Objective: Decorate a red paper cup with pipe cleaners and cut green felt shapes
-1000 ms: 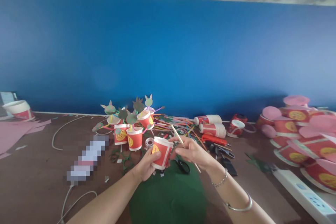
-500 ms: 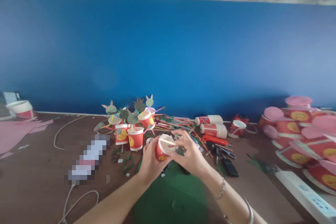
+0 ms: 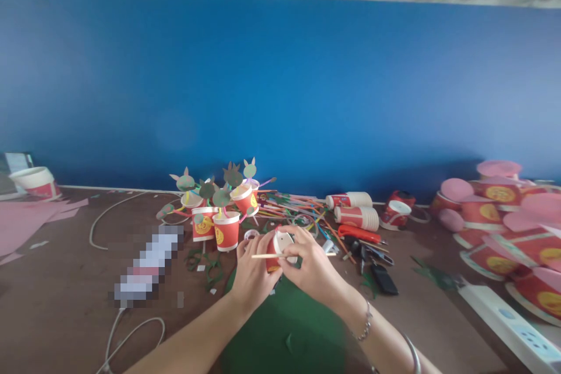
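Note:
My left hand (image 3: 253, 272) is wrapped round a red and white paper cup (image 3: 284, 241), tilted so that a white round end faces me. A small dark spot, perhaps a hole, shows on that white end. My right hand (image 3: 313, 260) is at the cup's right side, with a thin pale wooden stick (image 3: 263, 256) held in its fingers. The stick lies crosswise in front of the cup, its left tip over my left hand. A green sheet (image 3: 284, 327) lies on the table beneath both hands. My fingers hide part of the cup.
Red cups (image 3: 227, 232) with green animal-shaped cutouts stand left of my hands. Behind lie coloured pipe cleaners (image 3: 298, 204) and stacked paper cups (image 3: 357, 218). An orange cutter (image 3: 359, 234), keys and a black case (image 3: 384, 279) lie right, before a power strip (image 3: 508, 321).
The cup has been tipped and shifted slightly right. The stick, which lay over the cup's mouth, now lies lower and level across its front. My right hand has moved down a little.

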A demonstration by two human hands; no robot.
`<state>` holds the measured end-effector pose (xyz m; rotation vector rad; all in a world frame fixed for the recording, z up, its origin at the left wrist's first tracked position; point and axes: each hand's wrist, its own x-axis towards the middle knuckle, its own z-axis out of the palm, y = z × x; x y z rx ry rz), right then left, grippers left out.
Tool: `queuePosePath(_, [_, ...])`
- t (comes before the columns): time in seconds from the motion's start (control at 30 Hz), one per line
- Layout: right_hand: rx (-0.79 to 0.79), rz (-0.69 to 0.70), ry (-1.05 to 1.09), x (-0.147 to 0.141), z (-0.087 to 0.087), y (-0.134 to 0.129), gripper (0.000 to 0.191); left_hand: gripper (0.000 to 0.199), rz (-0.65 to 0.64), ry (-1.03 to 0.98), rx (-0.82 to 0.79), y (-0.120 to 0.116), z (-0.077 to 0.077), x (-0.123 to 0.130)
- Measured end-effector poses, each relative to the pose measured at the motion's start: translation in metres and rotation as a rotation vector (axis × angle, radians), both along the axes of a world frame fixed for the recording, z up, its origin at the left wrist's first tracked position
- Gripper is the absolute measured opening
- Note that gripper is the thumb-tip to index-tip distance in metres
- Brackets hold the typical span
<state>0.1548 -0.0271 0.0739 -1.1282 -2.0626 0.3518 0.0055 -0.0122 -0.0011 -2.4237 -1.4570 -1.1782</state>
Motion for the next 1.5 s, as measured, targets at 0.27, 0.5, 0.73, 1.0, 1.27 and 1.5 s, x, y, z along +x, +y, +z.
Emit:
queuePosePath(0.27, [-0.012,-0.021,-0.079,-0.001,-0.001,-0.001,0.017,0.061,0.036,0.055,-0.034,-0.002,0.003,0.001])
queuePosePath(0.5, [0.088,-0.07,-0.133,-0.006,-0.008,-0.007,0.016,0.057,0.062,0.066,-0.001,-0.003,0.004,0.001])
queuePosePath(0.73, [0.069,-0.129,-0.179,-0.012,-0.006,-0.011,0.012,0.056,0.054,0.068,0.027,-0.004,0.005,0.001])
queuePosePath(1.0, [0.082,-0.053,-0.136,-0.006,-0.001,-0.01,0.018,0.054,0.05,0.047,0.086,-0.002,0.003,0.001])
queuePosePath(1.27, [0.153,-0.099,-0.251,-0.015,-0.007,-0.015,0.011,0.05,0.043,0.011,0.096,-0.002,0.005,0.002])
queuePosePath(1.5, [0.13,-0.081,0.003,-0.008,0.01,-0.016,0.012,0.06,-0.002,-0.05,0.197,-0.003,0.004,0.001])
